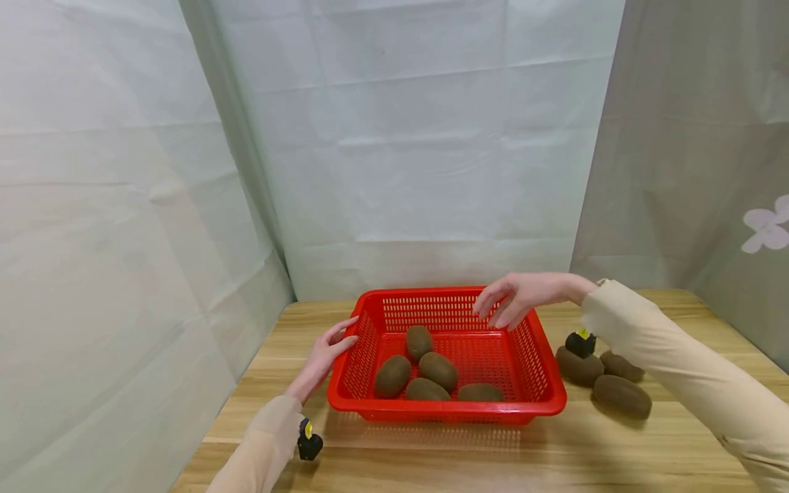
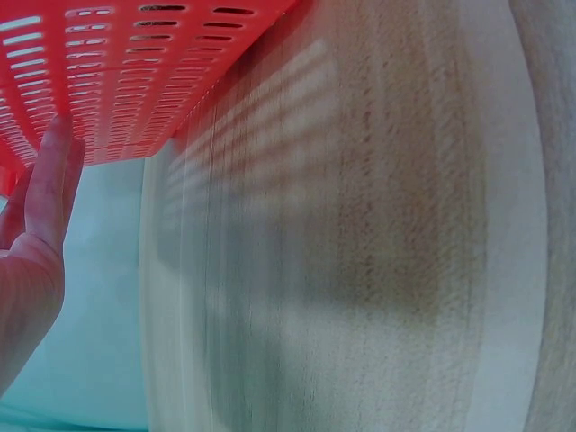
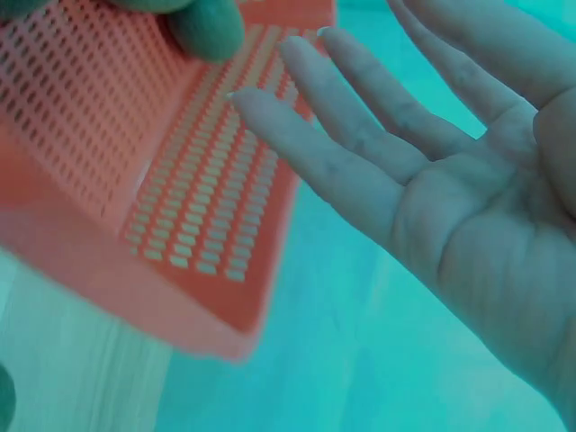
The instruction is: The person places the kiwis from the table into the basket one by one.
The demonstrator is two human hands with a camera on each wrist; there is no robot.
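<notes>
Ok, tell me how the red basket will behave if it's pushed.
The red basket probably slides easily on the smooth wooden table. Its perforated plastic walls likely flex slightly. The five kiwis inside lie loose, so they may roll.

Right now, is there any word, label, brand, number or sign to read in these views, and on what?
None: no readable text in any view.
The red basket, the kiwis and the wooden table carry no lettering.
The curtain shows only a white flower print.

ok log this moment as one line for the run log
left hand: open, touching red plastic slotted basket left rim | right hand: open, empty, above basket's far right corner | five brown fuzzy kiwis in basket | three kiwis on wooden table right of it
</notes>
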